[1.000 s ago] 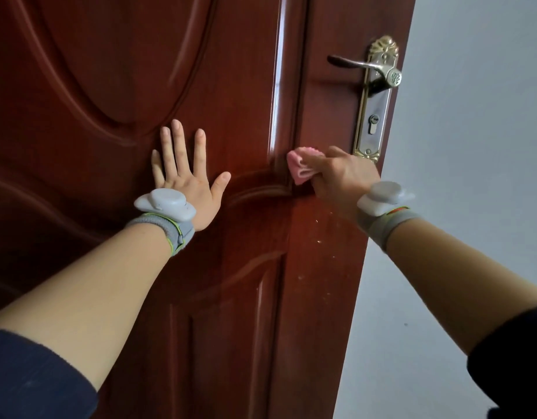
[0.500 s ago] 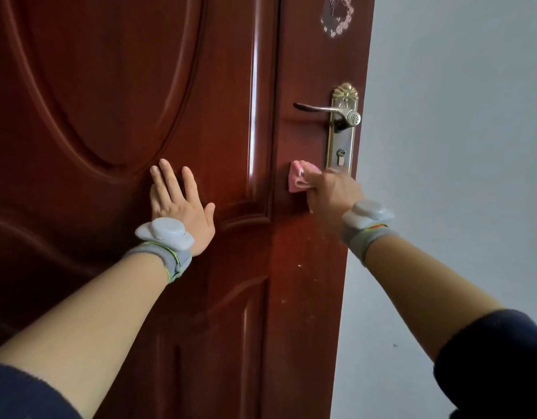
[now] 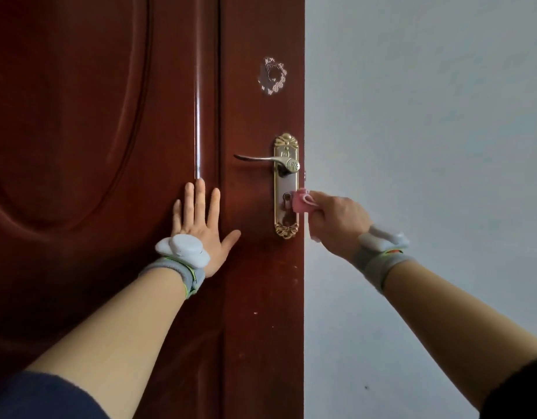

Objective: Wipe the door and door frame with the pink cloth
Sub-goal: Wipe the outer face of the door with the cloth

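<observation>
Left hand (image 3: pixel 200 226) flat, fingers splayed on the door (image 3: pixel 110 116); right hand (image 3: pixel 337 219), gripping the cloth (image 3: pixel 302 201), could snag it on the lever (image 3: pixel 261 159) just above.

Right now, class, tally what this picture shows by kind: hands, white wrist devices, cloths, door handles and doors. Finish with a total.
Hands: 2, left hand and right hand
White wrist devices: 2
Pink cloth: 1
Door handle: 1
Door: 1
Total: 7
</observation>
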Demonstrator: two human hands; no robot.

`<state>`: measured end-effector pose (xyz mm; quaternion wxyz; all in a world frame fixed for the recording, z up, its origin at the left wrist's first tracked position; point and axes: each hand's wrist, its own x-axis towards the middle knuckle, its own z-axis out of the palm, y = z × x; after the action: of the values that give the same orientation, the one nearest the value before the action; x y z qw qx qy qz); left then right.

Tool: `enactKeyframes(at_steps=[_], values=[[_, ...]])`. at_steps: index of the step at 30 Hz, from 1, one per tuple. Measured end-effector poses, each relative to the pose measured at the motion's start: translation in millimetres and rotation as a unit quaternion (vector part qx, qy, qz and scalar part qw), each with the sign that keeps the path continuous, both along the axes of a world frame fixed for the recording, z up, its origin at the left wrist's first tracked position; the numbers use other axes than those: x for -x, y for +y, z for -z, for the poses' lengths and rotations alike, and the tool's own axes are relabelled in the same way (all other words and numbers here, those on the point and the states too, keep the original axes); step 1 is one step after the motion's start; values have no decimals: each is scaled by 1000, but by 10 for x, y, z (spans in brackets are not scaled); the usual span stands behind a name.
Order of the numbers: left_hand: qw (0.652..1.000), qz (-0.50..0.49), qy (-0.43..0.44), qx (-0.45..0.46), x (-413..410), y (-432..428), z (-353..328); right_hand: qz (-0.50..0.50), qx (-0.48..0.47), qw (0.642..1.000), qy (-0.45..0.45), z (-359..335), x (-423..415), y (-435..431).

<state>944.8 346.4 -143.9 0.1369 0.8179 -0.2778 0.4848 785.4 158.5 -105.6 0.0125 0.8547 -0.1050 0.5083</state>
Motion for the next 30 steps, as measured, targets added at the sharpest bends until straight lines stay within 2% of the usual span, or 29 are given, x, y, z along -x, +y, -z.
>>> enactKeyframes(at_steps=[3,6,9,13,17,18,19,21,22,23,26,29,30], values=[[999,-6,-39,33,-92,-132,27,15,-19,999,-30,-298,-2,-129],[998,-17,-61,29,-173,-146,3,11,-46,997,-56,-582,-120,-189],[996,-19,-74,37,-186,-169,32,2,-80,996,-37,-550,-287,-141],[997,-30,-67,24,-198,-177,42,45,18,999,18,-13,-319,-147],[997,-28,-64,28,-172,-170,30,59,179,968,167,293,-52,-281],[997,-28,-63,28,-170,-169,26,55,190,966,164,226,-6,-293],[997,-29,-62,25,-168,-166,27,30,157,979,126,137,12,-277],[998,-23,-56,27,-168,-164,37,-10,41,999,2,-35,-44,-239],[998,-21,-55,29,-159,-166,39,-9,2,999,-30,-69,-113,-197],[998,-20,-53,29,-149,-172,32,15,-4,1000,-21,-60,-181,-144],[998,-19,-46,26,-138,-184,61,67,34,993,87,310,-266,-93],[998,-22,-52,24,-137,-180,79,54,170,966,189,669,-150,-141],[998,-22,-55,22,-139,-178,86,28,201,959,196,701,-111,-143]])
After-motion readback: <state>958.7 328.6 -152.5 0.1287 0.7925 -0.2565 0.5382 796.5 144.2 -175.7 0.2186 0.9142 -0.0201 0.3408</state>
